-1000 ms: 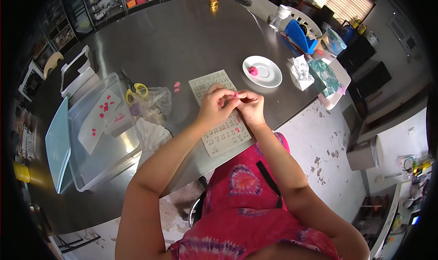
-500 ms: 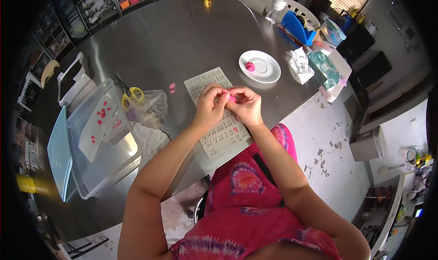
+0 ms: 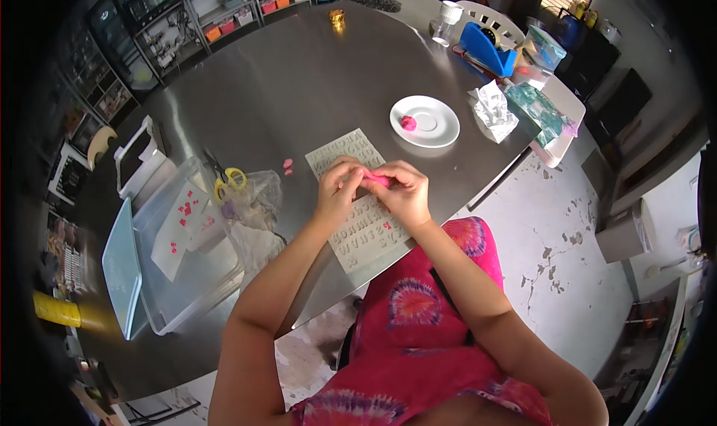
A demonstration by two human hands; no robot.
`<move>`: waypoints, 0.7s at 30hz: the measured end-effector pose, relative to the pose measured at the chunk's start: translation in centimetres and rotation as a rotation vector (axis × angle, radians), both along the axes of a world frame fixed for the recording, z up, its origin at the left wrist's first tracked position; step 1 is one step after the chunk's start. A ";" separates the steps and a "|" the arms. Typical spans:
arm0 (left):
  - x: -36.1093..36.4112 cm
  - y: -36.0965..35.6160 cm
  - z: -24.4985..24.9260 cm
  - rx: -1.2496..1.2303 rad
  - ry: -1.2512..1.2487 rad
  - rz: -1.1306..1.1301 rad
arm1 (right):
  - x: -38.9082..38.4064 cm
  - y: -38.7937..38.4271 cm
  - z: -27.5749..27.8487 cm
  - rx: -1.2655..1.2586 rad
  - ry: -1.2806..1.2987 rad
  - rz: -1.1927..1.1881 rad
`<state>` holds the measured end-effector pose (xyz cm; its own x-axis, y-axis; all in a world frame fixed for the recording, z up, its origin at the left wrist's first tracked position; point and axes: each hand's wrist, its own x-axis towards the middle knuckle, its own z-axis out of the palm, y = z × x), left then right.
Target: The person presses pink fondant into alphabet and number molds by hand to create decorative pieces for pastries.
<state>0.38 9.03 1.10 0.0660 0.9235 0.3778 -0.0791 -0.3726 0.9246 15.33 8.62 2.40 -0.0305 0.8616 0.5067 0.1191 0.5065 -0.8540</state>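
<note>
My left hand (image 3: pixel 338 192) and my right hand (image 3: pixel 404 194) meet over a pale letter mould (image 3: pixel 351 244), both closed with fingertips pinching one small lump of bright pink modelling dough (image 3: pixel 379 179). Rows of raised or sunken letters cover the mould, and a bit of pink sits in one letter near its right side. My hands hide the mould's middle. Two small pink dough pieces (image 3: pixel 287 163) lie on the table left of the mould. Farther right, a white saucer (image 3: pixel 446 129) holds a larger pink dough ball (image 3: pixel 408 123).
Left on the metal table (image 3: pixel 299 75) stands a clear plastic box (image 3: pixel 160 314) containing paper with small red shapes. Beside it are yellow-handled scissors (image 3: pixel 233 179) and a crumpled plastic bag (image 3: pixel 261 194). Crumpled tissue (image 3: pixel 493 112) and a blue tape dispenser (image 3: pixel 484 49) are at right.
The view has shifted a little, so the table items appear lower. More of the pink dough shows between my fingertips, and my hands remain together over the mould.
</note>
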 end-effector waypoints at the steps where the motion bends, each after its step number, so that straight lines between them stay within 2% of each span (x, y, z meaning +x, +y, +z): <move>1: -0.2 0.2 0.4 0.008 0.012 -0.008 | 0.2 -0.3 0.3 0.064 -0.070 -0.022; 3: -0.7 0.3 1.3 -0.064 0.036 -0.152 | 0.4 -1.0 0.9 0.024 -0.035 -0.026; 4: -0.9 0.3 1.8 -0.069 0.044 -0.155 | 0.7 -1.4 1.4 0.004 -0.009 0.012; 6: -1.3 0.3 2.7 -0.028 0.262 -0.182 | 1.2 -2.4 1.7 -0.032 0.019 0.057; 7: -1.2 -0.3 3.2 -0.041 0.259 -0.179 | 1.6 -3.0 1.6 -0.140 0.017 0.099; 8: -1.2 -0.8 3.8 0.019 0.382 -0.163 | 2.0 -3.5 1.6 -0.245 0.011 0.143; 9: -1.1 -1.3 4.1 0.079 0.503 -0.144 | 2.3 -4.1 1.9 -0.256 0.002 0.151; 10: -1.1 -1.8 3.9 0.066 0.493 -0.134 | 2.5 -4.8 2.2 -0.259 -0.048 0.145; 12: -1.2 -3.2 3.3 0.153 0.637 -0.179 | 3.0 -5.7 1.9 -0.274 -0.144 0.129; 16: -1.4 -5.1 2.0 0.075 0.576 -0.124 | 3.3 -7.1 2.0 -0.312 -0.206 0.123; 19: -1.7 -5.4 0.0 0.162 0.463 -0.022 | 3.1 -7.9 2.0 -0.274 -0.344 0.093; 21: -1.9 -5.9 -0.2 0.030 0.400 0.001 | 2.4 -8.3 2.1 -0.227 -0.420 0.068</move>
<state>-1.48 3.16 0.88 0.2123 0.9127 0.3492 0.2856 -0.3997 0.8710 17.74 0.27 4.48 -0.2520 0.9381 0.2378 0.4504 0.3311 -0.8291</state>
